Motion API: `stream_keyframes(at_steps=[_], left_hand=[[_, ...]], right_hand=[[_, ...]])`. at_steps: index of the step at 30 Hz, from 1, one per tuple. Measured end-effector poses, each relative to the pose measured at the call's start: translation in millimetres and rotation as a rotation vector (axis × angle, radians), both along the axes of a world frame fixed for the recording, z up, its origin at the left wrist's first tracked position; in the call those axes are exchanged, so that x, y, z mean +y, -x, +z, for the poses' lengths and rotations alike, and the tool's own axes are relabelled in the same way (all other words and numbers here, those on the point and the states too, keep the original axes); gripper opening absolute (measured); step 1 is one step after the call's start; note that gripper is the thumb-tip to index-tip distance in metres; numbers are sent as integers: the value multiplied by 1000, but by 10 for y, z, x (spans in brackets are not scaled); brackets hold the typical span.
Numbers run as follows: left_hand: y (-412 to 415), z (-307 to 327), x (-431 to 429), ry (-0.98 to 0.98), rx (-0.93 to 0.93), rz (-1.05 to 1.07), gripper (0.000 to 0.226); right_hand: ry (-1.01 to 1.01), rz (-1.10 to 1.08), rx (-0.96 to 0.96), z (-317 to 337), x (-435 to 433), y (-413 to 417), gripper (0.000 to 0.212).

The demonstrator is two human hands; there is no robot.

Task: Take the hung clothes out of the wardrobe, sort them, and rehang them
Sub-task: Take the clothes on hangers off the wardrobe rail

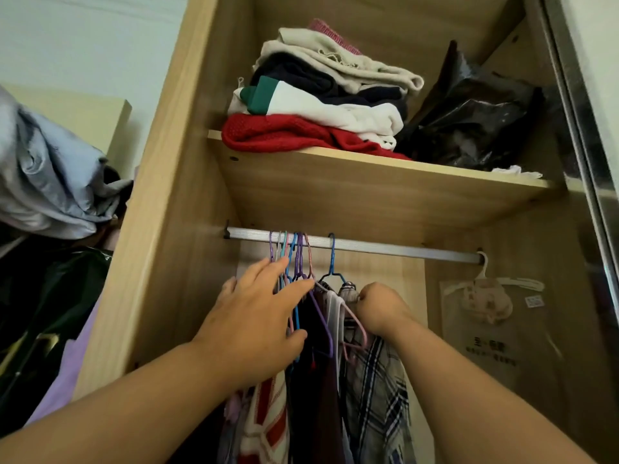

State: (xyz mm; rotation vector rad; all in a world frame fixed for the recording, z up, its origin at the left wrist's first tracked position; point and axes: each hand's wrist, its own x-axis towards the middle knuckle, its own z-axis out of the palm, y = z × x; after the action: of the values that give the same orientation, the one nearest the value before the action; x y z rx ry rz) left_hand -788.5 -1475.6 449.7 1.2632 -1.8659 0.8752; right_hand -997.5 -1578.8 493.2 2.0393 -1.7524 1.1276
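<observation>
Head view. Wardrobe [160,229], pale wood, open, seen from below. Metal rail [385,246] under the shelf [335,182], carrying a tight bunch of thin coloured hangers [298,259] towards its left end. Hung clothes [315,396] on those hangers, pressed together: dark garments in the middle, a red-and-cream striped piece [268,423] at the left, a checked shirt [378,396] at the right. Left hand [258,316] against the left side of the bunch, fingers [288,289] straight and slightly apart, laid on the hanger necks, with the thumb low beside the blue hanger. Right hand [378,306] at the top of the checked shirt, fingers [363,296] curled tight on its shoulder by the hanger. Shelf contents: a stack of folded clothes [318,105], red at the bottom, cream on top; a black plastic bag [475,112] just beside it on the right. Far right end of the rail: a white hanger [485,272] with a pale pouch [485,303], well apart from the bunch. Outside the wardrobe, at left: a heap of grey-blue cloth [50,169].
</observation>
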Motion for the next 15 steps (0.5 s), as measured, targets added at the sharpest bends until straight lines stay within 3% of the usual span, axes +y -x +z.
stream_keyframes(at_steps=[3, 8, 12, 15], left_hand=[[100, 27, 36, -8, 0, -34, 71], [415, 18, 25, -47, -24, -113, 71], [764, -1, -3, -93, -42, -167, 70], [1013, 32, -36, -125, -19, -212, 70]], right_hand=[[34, 12, 4, 80, 146, 159, 26], [152, 132, 17, 90, 590, 638, 32], [151, 201, 7, -61, 1140, 1145, 14], [140, 216, -15, -133, 1571, 1482, 13]])
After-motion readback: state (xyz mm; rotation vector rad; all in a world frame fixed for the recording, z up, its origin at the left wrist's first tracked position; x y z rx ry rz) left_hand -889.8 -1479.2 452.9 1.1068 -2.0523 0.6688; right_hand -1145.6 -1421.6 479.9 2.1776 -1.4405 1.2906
